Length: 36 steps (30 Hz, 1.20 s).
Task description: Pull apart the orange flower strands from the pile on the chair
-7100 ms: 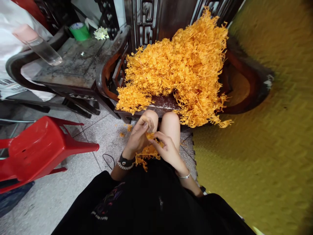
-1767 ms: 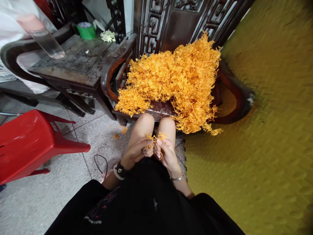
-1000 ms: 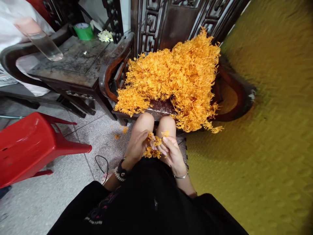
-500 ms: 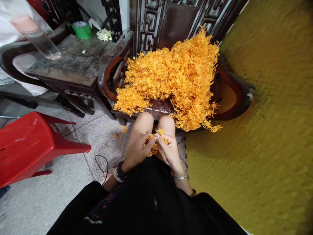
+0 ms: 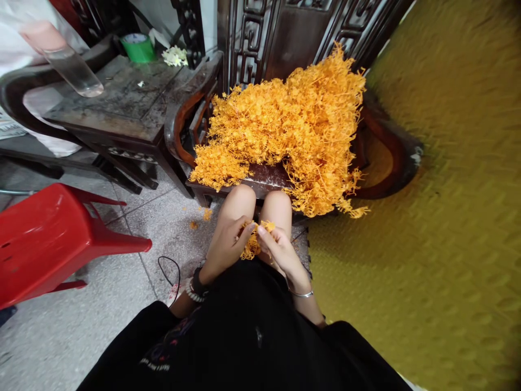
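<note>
Over my lap, my left hand (image 5: 227,243) is closed around a small bunch of orange frilly flower-like pieces (image 5: 249,250), its thumb laid along the top. Close beside it, my right hand (image 5: 284,254) pinches a small orange tuft (image 5: 267,225) between thumb and fingers. The two thumb tips nearly meet; whether the tuft and the bunch are joined is hidden by the fingers. Just beyond my knees, a large heap of the same orange frilly pieces (image 5: 280,119) covers most of a dark wooden chair seat (image 5: 271,178).
A red plastic stool (image 5: 49,239) stands at the left. Behind it, a dark wooden side table (image 5: 118,103) holds a clear bottle (image 5: 73,68), green tape (image 5: 138,48) and pale flowers (image 5: 175,56). A yellow textured mat (image 5: 427,260) fills the right. Orange scraps (image 5: 207,214) lie on the floor.
My hands have moved slightly apart, the right one a little to the right with its tuft. The left hand still holds the bunch. The heap is unchanged.
</note>
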Tool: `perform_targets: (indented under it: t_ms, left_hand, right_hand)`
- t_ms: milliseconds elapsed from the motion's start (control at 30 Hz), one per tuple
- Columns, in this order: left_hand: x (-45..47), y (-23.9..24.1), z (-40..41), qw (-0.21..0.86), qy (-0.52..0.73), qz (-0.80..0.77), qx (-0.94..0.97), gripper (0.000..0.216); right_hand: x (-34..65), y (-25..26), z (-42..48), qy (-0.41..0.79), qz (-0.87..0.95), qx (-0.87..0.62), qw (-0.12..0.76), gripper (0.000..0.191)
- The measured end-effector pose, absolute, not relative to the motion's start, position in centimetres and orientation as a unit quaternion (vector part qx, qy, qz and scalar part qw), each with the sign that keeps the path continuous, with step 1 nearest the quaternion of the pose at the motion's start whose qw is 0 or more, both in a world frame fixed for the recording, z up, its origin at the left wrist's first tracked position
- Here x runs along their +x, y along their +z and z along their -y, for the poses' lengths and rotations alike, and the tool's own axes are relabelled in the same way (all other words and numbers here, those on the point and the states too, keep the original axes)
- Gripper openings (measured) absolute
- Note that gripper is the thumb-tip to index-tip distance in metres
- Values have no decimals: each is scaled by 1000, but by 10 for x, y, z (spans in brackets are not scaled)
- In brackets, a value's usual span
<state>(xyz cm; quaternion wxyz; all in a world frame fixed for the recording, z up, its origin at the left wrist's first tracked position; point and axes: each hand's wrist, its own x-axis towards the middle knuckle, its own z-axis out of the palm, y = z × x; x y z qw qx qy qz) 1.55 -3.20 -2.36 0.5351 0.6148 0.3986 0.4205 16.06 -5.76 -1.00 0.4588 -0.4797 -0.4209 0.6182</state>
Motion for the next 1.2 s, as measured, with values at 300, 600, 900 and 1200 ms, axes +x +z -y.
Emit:
perform_targets:
  t_ms: [300,600,900,1200]
  left_hand:
    - [27,-31,44,843,384,-190,326,44]
    - [26,-25,50,886,347,-123,282,45]
    - [21,-22,54,880,389,-137,236,47]
    - [13,-14,31,797,487,-216,284,48]
  right_hand:
    - [160,-10,65,801,298,-264,447,45]
    - [153,-20,69,835,254,-218,437,55]
    - [151,-14,62,858,234,-187,418,56]
    - [149,-2,52,729,396,-325,455,46]
